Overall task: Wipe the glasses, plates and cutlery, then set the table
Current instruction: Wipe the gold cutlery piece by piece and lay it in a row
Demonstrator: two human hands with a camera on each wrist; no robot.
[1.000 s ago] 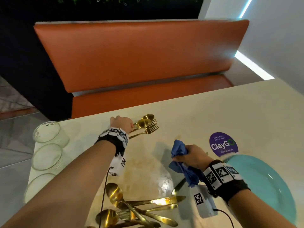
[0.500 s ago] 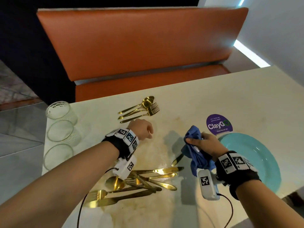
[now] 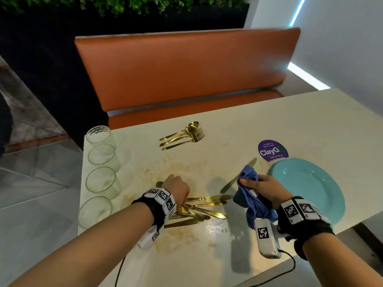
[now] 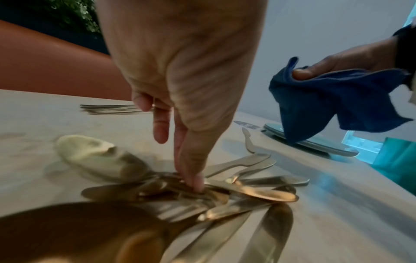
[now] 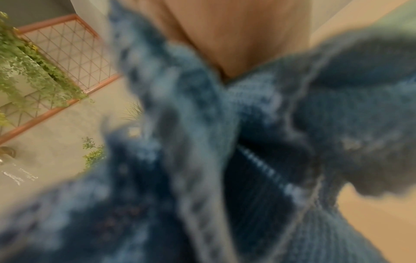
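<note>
Dim room, cool light from the right, blurred wrist views

A bright light strip glows by the wall; the table shows glare and soft hand shadows. The blue cloth is out of focus, edges bend.

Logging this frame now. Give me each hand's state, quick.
Left hand: open, straight fingertips touching the pile of gold cutlery, nothing gripped.
Right hand: closed, gripping the blue cloth.

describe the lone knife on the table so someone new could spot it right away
On the pale table, find the stack of turquoise plates at the right edge. Just left of it a gold knife lies diagonally by itself, partly hidden by the blue cloth, apart from the cutlery pile.
</note>
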